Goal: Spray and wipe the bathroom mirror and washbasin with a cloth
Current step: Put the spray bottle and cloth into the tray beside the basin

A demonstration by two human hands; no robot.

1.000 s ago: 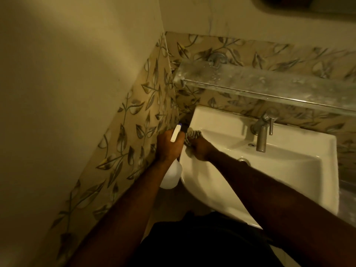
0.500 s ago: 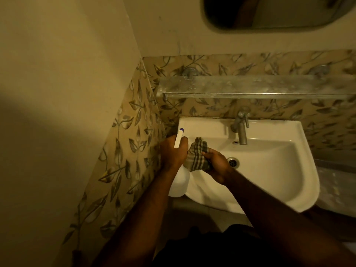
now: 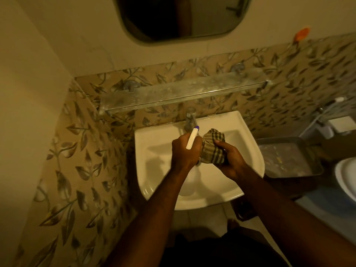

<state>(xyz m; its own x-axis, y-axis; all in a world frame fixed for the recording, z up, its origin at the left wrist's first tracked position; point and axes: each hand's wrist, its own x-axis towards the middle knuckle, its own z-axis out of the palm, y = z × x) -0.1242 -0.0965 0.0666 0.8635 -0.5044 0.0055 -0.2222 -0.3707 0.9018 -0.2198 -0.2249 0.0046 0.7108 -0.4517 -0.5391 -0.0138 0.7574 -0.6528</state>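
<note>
Head view: my left hand (image 3: 183, 153) is curled round the spray bottle (image 3: 192, 138), whose white nozzle points up, over the washbasin (image 3: 146, 135). Just beside it, my right hand (image 3: 231, 160) clutches the bunched checked cloth (image 3: 212, 145). The mirror (image 3: 173, 16) hangs on the wall above.

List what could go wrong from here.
1. The shelf juts out between washbasin and mirror; an arm reaching up may knock it.
2. The right hand holds the cloth bunched tight, so it may smear rather than wipe.
3. The left hand grips the spray bottle close beside the cloth; spray might hit the hand.
</note>
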